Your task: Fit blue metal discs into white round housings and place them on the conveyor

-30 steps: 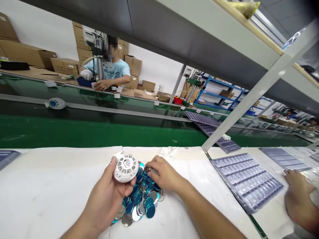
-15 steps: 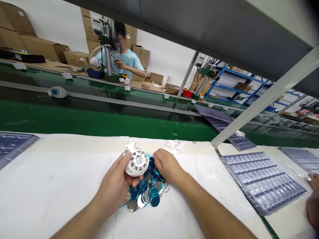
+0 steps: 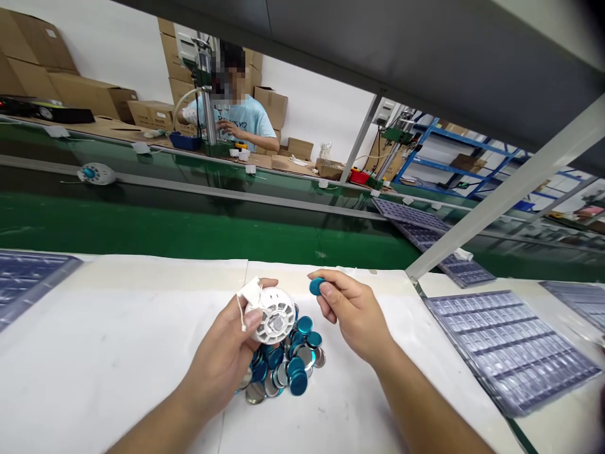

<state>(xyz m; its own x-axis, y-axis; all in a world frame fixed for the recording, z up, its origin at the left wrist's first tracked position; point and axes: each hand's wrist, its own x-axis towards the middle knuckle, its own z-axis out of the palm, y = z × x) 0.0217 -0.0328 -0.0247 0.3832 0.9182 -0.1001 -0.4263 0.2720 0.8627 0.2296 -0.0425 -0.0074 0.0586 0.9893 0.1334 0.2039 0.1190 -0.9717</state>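
My left hand [image 3: 227, 343] is closed around a round white plastic housing [image 3: 275, 321] with spoke-like slots, and a white connector piece with a thin cord [image 3: 251, 291] hangs at its upper left. Between the thumb and fingers of my right hand [image 3: 359, 315], a blue metal disc [image 3: 316, 286] is pinched, just right of the housing and apart from it. Below both hands lies a pile of blue and silver discs [image 3: 297, 372] on the white tabletop [image 3: 118, 353]. The housing partly covers the pile.
Clear plastic trays [image 3: 510, 347] lie to the right, beside a slanted metal post [image 3: 510, 183]. Another tray [image 3: 33, 280] is at the left edge. Beyond runs a green conveyor belt [image 3: 189, 227] carrying a white housing [image 3: 97, 173]. A person [image 3: 248, 120] sits across it at a press.
My right hand has lifted from the pile with a blue disc and turned. My left hand has tilted the housing, its thumb now over the front. The housing on the belt has shifted left.
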